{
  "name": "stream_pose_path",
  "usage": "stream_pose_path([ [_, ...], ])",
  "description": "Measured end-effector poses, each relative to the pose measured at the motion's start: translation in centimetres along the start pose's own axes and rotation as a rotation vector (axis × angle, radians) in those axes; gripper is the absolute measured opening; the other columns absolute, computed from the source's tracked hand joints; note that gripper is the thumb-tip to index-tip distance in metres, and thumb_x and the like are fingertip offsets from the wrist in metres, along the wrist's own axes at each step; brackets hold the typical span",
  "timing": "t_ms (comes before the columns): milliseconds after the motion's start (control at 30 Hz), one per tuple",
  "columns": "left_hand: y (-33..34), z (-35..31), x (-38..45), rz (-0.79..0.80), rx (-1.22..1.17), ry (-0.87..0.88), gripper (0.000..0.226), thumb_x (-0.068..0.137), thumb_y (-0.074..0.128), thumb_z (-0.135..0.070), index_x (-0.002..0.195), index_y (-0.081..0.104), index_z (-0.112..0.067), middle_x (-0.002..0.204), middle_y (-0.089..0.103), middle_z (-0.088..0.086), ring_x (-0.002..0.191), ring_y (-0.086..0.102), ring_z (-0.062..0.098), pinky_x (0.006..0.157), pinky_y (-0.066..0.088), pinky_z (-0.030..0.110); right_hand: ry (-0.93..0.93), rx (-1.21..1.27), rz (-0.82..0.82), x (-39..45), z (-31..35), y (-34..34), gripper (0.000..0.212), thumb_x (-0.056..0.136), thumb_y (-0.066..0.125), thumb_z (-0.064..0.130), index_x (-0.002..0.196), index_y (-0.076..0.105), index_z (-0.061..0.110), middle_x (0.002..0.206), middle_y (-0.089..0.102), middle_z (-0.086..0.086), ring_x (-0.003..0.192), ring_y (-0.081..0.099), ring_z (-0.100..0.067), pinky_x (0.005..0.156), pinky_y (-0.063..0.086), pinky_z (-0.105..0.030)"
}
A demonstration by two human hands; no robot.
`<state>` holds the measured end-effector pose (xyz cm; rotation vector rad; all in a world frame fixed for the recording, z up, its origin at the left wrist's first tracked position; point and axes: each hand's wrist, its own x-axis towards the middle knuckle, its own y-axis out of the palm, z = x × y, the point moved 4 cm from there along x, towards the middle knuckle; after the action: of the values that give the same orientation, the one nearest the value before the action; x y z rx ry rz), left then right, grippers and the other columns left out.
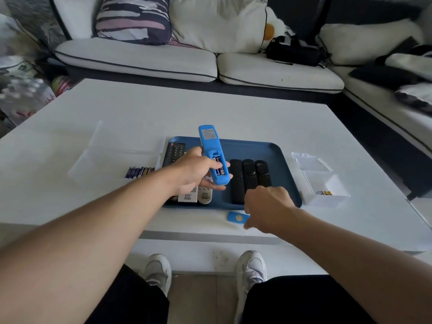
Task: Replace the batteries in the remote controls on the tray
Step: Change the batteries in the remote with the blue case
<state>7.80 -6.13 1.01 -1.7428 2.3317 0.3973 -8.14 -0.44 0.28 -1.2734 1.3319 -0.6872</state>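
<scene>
My left hand (196, 170) grips a blue remote (211, 150) back side up above the blue tray (278, 157). Its battery bay is uncovered and batteries show inside. Its blue battery cover (237, 217) lies on the table in front of the tray, and my right hand (266, 208) reaches down with fingers touching its right end. On the tray lie three black remotes (250, 178), another black remote (174, 153) at the left, and two white remotes (196, 196) partly hidden under my left hand.
A clear box (112, 164) left of the tray holds a row of batteries (140, 171). A small clear box (325, 188) to the right, lid open, holds a few batteries (324, 192). The white table stands before a sofa. My shoes show below the table edge.
</scene>
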Motion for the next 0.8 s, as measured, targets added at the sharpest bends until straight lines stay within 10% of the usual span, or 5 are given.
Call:
stream_pose_path([
  [233,-0.2,-0.6,0.0,-0.028,-0.070,0.002,0.023,0.104,0.052,-0.009,0.126,0.052,-0.007,0.116,0.072,0.015,0.090,0.076,0.034,0.067,0.064,0.050,-0.051,0.102,0.051,0.3,-0.4,0.8,0.041,0.079,0.076,0.057,0.105,0.069,0.026,0.096,0.070,0.006,0.083,0.066,-0.015,0.067,0.051,-0.027],
  [367,-0.6,-0.9,-0.2,-0.032,-0.093,-0.006,0.027,0.107,0.048,-0.026,0.130,0.051,-0.012,0.116,0.072,0.017,0.088,0.076,0.035,0.057,0.062,0.045,-0.078,0.718,0.080,-0.2,-1.7,-1.7,0.029,0.077,0.086,0.032,0.091,0.064,0.020,0.086,0.074,0.002,0.066,0.072,-0.018,0.063,0.062,-0.037],
  [800,-0.3,-0.1,-0.2,0.079,-0.031,-0.075,0.044,0.105,0.045,-0.048,0.131,0.057,-0.015,0.121,0.069,0.022,0.099,0.074,0.037,0.071,0.062,0.055,-0.067,1.332,-0.271,0.2,-2.8,-5.9,0.020,0.083,0.080,0.011,0.084,0.060,0.006,0.081,0.076,-0.005,0.072,0.074,-0.017,0.065,0.064,-0.040],
])
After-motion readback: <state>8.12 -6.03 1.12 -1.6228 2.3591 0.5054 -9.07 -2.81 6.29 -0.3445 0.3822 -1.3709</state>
